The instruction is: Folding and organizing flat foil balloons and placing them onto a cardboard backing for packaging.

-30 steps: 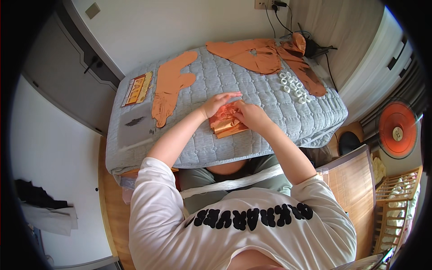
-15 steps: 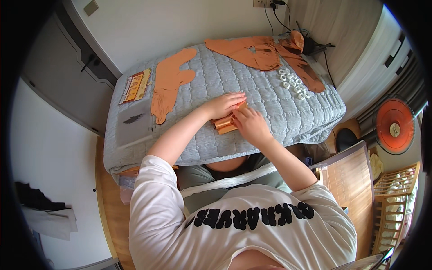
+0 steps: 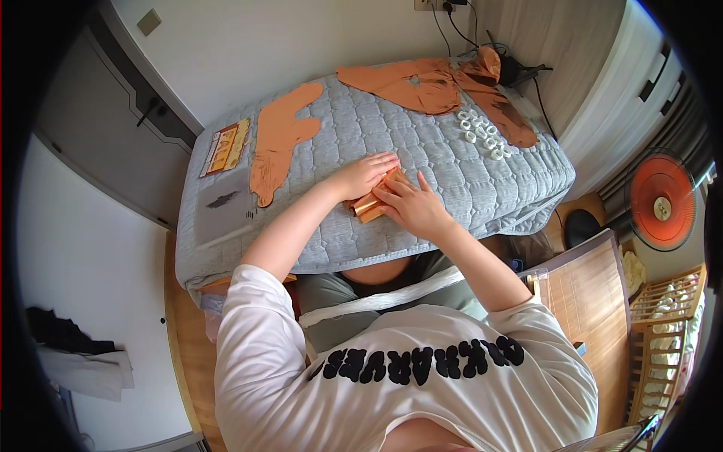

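Note:
A folded bundle of shiny copper-coloured foil (image 3: 366, 212) lies near the front edge of the quilted mattress (image 3: 335, 239). My left hand (image 3: 363, 176) rests flat on its far left part, fingers stretched out and held together. My right hand (image 3: 416, 209) lies on its right side with the fingers spread and the thumb side toward the left hand. Both palms hide much of the bundle. Flat copper foil shapes, which look like deflated balloons, lie beyond: one on the left (image 3: 277, 143), one at the back (image 3: 392, 83) and one at the back right (image 3: 501, 117).
Several small white rings (image 3: 471, 137) sit by the right foil shape. A printed card (image 3: 227, 148) and a translucent plastic bag (image 3: 221, 209) lie on the mattress's left. An orange fan (image 3: 662, 207) stands at right, near a wooden-topped surface (image 3: 584, 301) and a slatted wooden crib (image 3: 663, 324).
My right hand has flattened and spread its fingers over the foil bundle, where they were more bent before. Both hands remain on the bundle. The whole view has shifted slightly.

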Motion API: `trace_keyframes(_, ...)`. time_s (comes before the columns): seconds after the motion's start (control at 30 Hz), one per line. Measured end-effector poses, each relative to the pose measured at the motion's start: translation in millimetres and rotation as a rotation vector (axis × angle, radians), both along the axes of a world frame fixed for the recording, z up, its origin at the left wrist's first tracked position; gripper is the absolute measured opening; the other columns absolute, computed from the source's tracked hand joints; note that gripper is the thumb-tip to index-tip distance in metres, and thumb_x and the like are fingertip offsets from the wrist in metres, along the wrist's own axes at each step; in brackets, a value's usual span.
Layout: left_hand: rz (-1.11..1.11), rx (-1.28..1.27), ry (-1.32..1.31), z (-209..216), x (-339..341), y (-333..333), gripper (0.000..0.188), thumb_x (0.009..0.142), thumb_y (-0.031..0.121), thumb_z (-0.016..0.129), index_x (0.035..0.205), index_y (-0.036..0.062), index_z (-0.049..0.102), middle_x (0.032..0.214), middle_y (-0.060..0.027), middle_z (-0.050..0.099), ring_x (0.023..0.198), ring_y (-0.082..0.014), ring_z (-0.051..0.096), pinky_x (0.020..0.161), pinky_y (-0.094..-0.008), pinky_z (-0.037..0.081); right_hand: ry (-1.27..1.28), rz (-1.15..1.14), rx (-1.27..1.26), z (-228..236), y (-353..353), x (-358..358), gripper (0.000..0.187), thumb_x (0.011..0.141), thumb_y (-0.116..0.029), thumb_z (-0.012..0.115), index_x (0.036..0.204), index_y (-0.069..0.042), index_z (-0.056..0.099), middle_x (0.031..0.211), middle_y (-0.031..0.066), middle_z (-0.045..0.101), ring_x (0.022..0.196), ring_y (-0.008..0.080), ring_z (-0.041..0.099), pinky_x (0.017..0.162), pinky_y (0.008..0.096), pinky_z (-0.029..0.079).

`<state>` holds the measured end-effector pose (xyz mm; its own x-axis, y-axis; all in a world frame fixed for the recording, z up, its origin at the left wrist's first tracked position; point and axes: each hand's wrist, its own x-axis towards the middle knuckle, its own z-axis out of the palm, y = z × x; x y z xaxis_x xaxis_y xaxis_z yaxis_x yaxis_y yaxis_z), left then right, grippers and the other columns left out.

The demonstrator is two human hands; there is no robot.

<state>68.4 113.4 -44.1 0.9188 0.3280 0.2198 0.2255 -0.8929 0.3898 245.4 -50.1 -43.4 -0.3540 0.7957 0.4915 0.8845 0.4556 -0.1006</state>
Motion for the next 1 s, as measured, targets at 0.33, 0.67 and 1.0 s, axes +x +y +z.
trace_keyframes(0.33, 0.995, 0.089, -0.028, -23, 16, -49, 0.049, 0.100, 0.017, 0.046, 0.145, -0.0028, 0.049, 0.154, -0.0246, 0.045, 0.146, -0.0418, 0.038, 0.118, -0.0590, 0.030, 0.403, 0.320, -0.228, 16, 68, 17, 0.015, 0.087, -0.017, 0.070, 0.092, -0.004, 0.074, 0.093, 0.0134, 0.070, 0.095, 0.0353, 0.066, 0.083, 0.0417, 0.054)
trace_keyframes(0.67, 0.601, 0.312, 0.233, 21, -6, -39, 0.057, 0.103, 0.021, 0.044, 0.158, 0.0097, 0.035, 0.165, -0.0148, 0.031, 0.155, -0.0323, 0.025, 0.125, -0.0537, 0.020, 0.403, 0.436, -0.254, 5, 84, 30, 0.017, 0.083, -0.016, 0.076, 0.095, -0.004, 0.076, 0.105, 0.0108, 0.071, 0.095, 0.0316, 0.067, 0.085, 0.0404, 0.055)
trace_keyframes(1.0, 0.252, 0.245, 0.128, -4, -24, -20, 0.056, 0.108, 0.030, 0.038, 0.160, 0.0095, 0.033, 0.165, -0.0114, 0.034, 0.152, -0.0286, 0.031, 0.125, -0.0430, 0.022, 0.278, 0.559, -0.466, 22, 89, 45, 0.037, 0.079, -0.021, 0.083, 0.110, -0.005, 0.073, 0.120, 0.0128, 0.066, 0.114, 0.0296, 0.061, 0.098, 0.0382, 0.050)
